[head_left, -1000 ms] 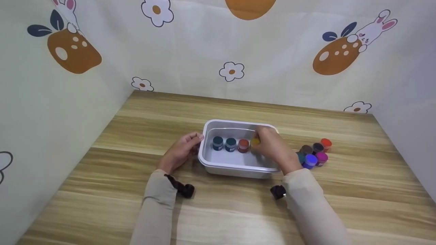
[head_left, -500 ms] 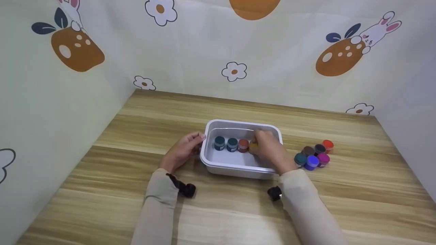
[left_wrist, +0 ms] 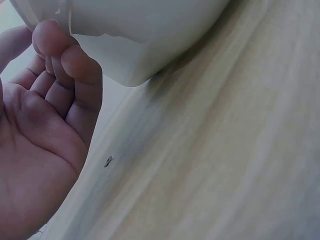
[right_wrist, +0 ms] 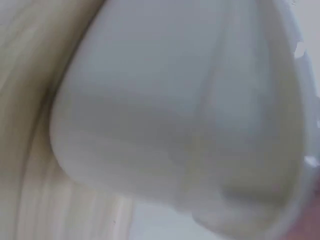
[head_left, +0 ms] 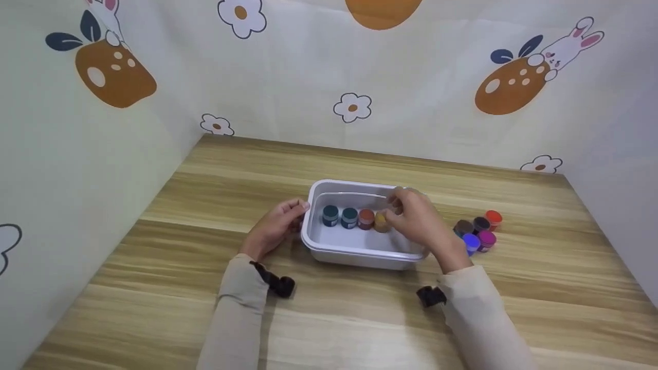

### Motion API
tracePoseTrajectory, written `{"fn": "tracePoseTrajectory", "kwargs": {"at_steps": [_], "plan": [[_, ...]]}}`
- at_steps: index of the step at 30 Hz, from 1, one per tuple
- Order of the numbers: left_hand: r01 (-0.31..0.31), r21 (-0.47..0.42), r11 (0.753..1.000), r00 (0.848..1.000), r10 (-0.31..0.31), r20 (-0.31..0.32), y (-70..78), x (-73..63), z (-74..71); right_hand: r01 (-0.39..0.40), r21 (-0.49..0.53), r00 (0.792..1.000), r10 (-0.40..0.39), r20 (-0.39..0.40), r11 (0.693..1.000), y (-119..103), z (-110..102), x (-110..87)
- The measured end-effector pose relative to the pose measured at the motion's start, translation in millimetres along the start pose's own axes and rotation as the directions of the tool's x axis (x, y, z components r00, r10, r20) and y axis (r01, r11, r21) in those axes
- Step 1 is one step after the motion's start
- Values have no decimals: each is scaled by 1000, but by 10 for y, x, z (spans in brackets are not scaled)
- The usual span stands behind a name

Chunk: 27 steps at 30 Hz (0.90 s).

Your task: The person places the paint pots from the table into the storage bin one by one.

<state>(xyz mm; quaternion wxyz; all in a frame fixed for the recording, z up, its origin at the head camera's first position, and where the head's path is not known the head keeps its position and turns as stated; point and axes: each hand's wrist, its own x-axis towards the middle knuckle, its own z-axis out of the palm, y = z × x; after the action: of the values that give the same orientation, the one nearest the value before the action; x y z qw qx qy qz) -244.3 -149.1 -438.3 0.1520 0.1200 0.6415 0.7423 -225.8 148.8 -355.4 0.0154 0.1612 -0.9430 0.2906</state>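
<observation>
A white plastic tub [head_left: 360,250] stands on the wooden table. Inside it, small paint jars line up from left to right: two dark green jars [head_left: 330,215], a reddish-brown jar [head_left: 366,219] and a yellow jar [head_left: 381,222]. My left hand [head_left: 274,227] pinches the tub's left rim, thumb on top and fingertips against the outer wall, as the left wrist view confirms. Over the tub's right end is my right hand [head_left: 419,220], fingers loosely bent and holding nothing, just right of the yellow jar. The blurred tub wall [right_wrist: 135,125] fills the right wrist view.
Right of the tub, more paint jars cluster on the table: red [head_left: 493,219], black [head_left: 481,224], brown [head_left: 464,227], magenta [head_left: 486,239] and blue [head_left: 470,243]. My right forearm partly covers this group. A patterned cloth [head_left: 288,77] encloses the table's back and sides.
My right hand set the yellow jar beside the reddish-brown one, let go, and moved up and right. My left hand stayed on the rim.
</observation>
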Motion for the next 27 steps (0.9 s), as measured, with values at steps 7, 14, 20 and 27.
{"fn": "tracePoseTrajectory", "kwargs": {"at_steps": [7, 14, 20, 27], "plan": [[14, 18, 1000, 999, -14, -31, -10, 5, -7, -3, 46, 990, 10, -141, 999, 344, -338, -257], [-15, -31, 999, 1000, 15, 14, -11, 17, -7, -126, 35, 969, 130, -208, 991, 919, -638, -598], [-11, -13, 1000, 1000, 12, 6, -1, 13, -6, -208, 61, 972, 213, -101, 976, 1326, -755, -804], [-11, -4, 1000, 1000, 11, -4, 3, 19, 3, -272, 83, 962, 272, 16, 959, 1549, -698, -870]]}}
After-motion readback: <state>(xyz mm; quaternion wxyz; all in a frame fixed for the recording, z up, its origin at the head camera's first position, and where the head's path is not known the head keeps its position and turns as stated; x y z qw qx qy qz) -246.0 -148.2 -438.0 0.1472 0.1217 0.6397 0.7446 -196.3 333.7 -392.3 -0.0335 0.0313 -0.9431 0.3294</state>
